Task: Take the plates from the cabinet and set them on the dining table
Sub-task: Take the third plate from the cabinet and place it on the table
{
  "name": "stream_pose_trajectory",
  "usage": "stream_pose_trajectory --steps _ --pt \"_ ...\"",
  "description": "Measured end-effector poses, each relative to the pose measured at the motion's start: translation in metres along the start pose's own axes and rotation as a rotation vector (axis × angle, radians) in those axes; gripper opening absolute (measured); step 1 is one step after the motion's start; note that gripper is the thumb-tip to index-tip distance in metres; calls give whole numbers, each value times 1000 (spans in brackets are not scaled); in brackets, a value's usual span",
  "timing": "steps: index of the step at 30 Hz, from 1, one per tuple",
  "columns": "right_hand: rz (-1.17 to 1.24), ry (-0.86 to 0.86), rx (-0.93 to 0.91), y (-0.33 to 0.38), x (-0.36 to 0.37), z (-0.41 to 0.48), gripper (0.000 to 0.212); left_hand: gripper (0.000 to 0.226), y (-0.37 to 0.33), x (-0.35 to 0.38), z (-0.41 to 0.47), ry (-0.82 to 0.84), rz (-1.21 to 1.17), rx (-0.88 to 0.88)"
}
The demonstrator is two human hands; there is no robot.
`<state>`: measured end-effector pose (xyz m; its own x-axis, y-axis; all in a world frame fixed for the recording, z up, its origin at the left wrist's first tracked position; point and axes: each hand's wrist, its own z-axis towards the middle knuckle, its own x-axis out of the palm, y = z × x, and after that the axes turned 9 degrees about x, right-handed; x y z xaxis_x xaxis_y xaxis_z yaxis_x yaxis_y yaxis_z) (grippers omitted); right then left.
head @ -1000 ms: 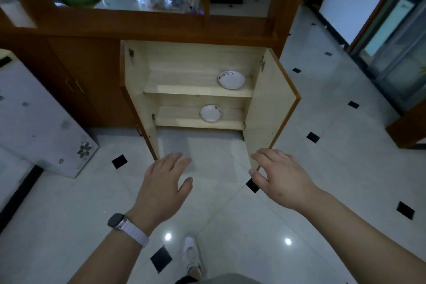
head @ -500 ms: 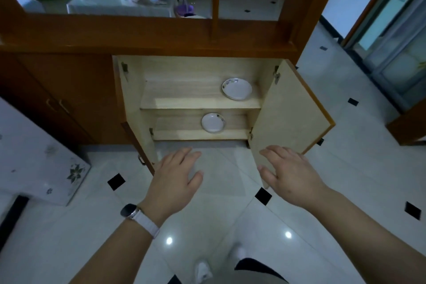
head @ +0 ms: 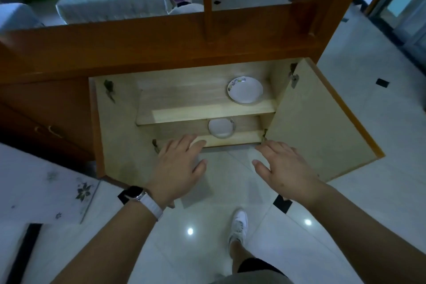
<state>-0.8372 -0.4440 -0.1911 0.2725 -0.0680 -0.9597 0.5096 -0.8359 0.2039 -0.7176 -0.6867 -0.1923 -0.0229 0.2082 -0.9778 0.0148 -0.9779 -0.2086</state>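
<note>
A low wooden cabinet [head: 184, 97] stands open in front of me, both doors swung out. A white plate with a coloured rim pattern [head: 245, 93] lies on the right of the upper shelf. A second white plate [head: 220, 127] lies on the lower shelf, partly hidden by the upper shelf's edge. My left hand [head: 178, 168], with a watch on its wrist, hovers palm down just in front of the lower shelf. My right hand [head: 284, 169] hovers palm down beside the right door. Both hands have spread fingers and hold nothing.
The right cabinet door [head: 322, 129] juts far out over the tiled floor; the left door [head: 115, 127] opens toward me. A flower-patterned cloth-covered surface [head: 41, 187] lies at lower left. Beyond the wooden divider [head: 161, 37] is a cluttered covered table [head: 110, 0]. My white shoe [head: 238, 226] is below.
I have stepped closer to the cabinet, which now fills more of the view. Both hands have moved forward, up to the lower shelf's front edge, still holding nothing.
</note>
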Motion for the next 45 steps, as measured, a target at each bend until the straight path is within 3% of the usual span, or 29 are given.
stream_pose_trajectory --steps 5,10,15,21,26,33,36,41,43,45 --pt "9 27 -5 -16 -10 67 75 52 19 18 68 37 17 16" --pt "-8 36 -19 -35 -13 120 53 52 29 35 130 66 12 41" --pt "21 -10 41 -48 -11 156 46 49 43 47 184 57 28 96" --pt "58 36 142 -70 32 212 60 48 67 97 243 86 21 155" --pt "57 33 222 -89 67 257 60 44 90 143 289 63 -17 141" --pt "259 47 408 -111 132 329 38 55 140 228 339 230 -73 27" --pt "325 74 444 -119 165 362 44 56 155 259 362 288 -173 -32" --pt "471 -6 560 -130 210 413 47 41 175 309 409 196 -313 -149" --pt "539 -24 610 -136 224 433 47 17 175 323 430 125 -364 -262" --pt "660 -60 674 -141 233 450 49 12 174 336 449 54 -330 -322"
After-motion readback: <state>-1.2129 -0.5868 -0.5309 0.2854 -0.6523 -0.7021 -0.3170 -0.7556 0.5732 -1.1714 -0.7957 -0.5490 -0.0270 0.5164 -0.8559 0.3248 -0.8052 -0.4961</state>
